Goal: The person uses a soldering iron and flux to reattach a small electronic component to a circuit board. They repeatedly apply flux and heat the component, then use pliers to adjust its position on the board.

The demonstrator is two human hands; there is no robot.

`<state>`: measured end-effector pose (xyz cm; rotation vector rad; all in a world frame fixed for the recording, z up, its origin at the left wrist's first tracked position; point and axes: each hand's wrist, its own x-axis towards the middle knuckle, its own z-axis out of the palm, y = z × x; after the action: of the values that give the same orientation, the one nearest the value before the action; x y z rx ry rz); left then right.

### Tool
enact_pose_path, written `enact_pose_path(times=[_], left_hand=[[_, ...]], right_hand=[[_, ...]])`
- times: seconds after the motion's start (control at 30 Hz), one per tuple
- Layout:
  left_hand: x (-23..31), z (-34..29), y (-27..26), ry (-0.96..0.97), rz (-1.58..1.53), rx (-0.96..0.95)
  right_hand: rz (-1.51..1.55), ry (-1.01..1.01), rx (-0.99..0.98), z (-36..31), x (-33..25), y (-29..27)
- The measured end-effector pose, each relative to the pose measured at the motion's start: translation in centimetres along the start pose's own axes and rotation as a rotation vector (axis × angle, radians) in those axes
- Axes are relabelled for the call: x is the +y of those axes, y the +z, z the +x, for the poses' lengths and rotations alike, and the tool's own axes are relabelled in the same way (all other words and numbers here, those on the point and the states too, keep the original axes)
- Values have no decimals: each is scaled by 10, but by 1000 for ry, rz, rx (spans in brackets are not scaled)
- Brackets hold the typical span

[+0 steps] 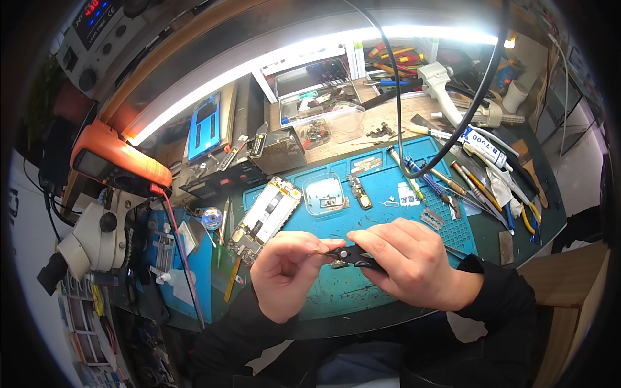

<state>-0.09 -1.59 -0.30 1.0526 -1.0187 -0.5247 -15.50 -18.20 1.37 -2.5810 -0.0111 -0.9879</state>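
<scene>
My right hand (pixel 414 262) is closed round the dark handles of small pliers (pixel 349 254), their jaws pointing left. Thumb and fingertips of my left hand (pixel 279 275) are pinched together at the jaws, on something small that the fingers mostly cover; I cannot make out what it is. Both hands are over the near part of a blue work mat (pixel 323 304). Just beyond my left hand lies an opened phone (pixel 268 210) with its inside showing. A clear plastic box (pixel 323 194) with small parts in it sits beyond the hands, beside a small phone part (pixel 359 192).
An orange multimeter (pixel 119 158) and a white microscope arm (pixel 94 239) stand at the left. Several screwdrivers, tweezers and a white glue tube (pixel 485 149) crowd the right. A black cable (pixel 475 103) hangs over the mat. Parts trays (pixel 317 103) are at the back.
</scene>
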Motion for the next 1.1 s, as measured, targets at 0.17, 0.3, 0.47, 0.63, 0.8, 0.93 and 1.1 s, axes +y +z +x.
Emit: enact_pose_path(times=[0.17,0.3,0.47,0.63,0.8,0.93,1.1], left_hand=[[0,0,-1,31,9,-16],[-1,1,-1,59,12,-30],[0,3,-1,102,8,-52],[-2,5,-3,137,15,-78],[-2,6,-3,147,18,-83],[0,6,-3,126,60,-81],[2,6,-1,114,125,-70]], right_hand=[[-17,11,-6,2,-3,-4],[-7,18,-19,2,-3,-4],[15,-18,28,2,-1,-2],[39,-6,11,1,-2,-3],[43,-11,15,2,-2,-3],[45,-11,16,2,-2,-3],[42,-9,6,1,-3,-5]])
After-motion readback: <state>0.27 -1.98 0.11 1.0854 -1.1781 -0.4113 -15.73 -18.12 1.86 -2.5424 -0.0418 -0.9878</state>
